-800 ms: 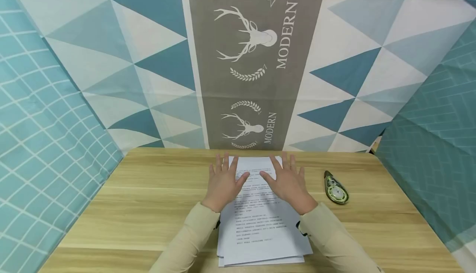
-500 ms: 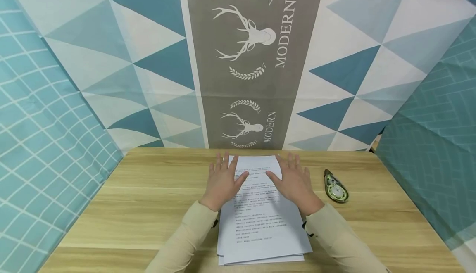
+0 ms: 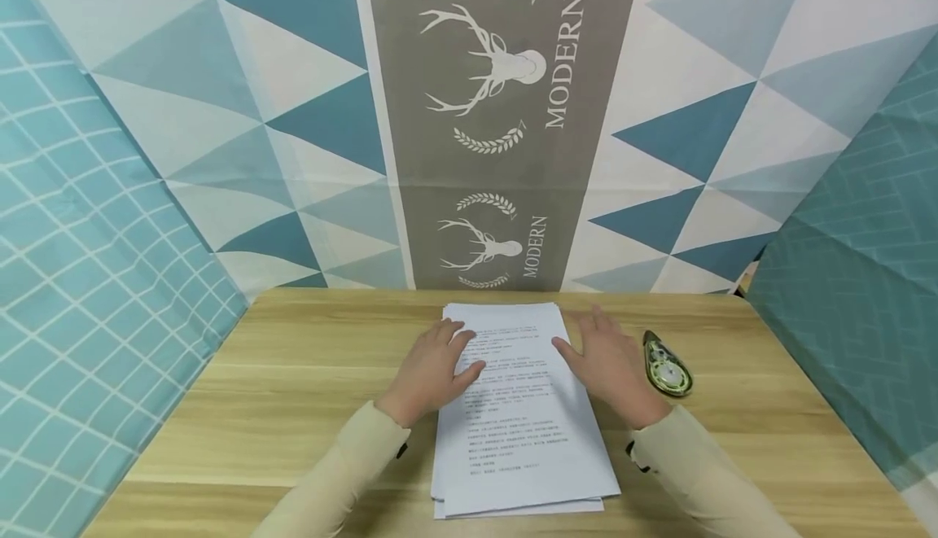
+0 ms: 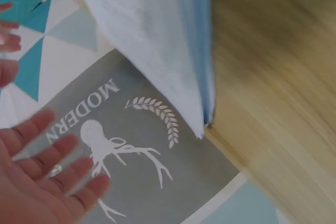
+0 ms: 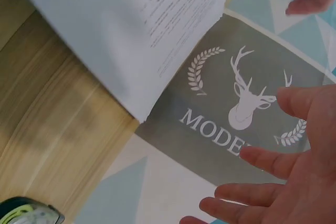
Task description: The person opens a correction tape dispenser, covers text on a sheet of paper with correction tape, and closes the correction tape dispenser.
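Note:
A stack of printed paper sheets [image 3: 513,424] lies on the wooden table, its lower sheets poking out a little at the near and left edges. Over the stack's left edge is my left hand [image 3: 432,367], fingers spread and holding nothing. My right hand [image 3: 610,367] hovers beside the right edge, its thumb toward the paper and its palm bare. In the left wrist view the left hand's fingers [image 4: 58,156] stand apart from the sheets [image 4: 152,35]. The right wrist view likewise has the right hand's fingers [image 5: 262,192] away from the paper [image 5: 142,30].
A green and black correction tape [image 3: 667,365] lies on the table just right of the right hand. The wooden tabletop [image 3: 293,408] ends at a patterned cloth backdrop [image 3: 506,155] behind, with blue cloths hanging on both sides.
Both hands have moved apart, the left toward the lower left and the right outward to the right. More of the stack's far end shows. The paper and correction tape keep their places.

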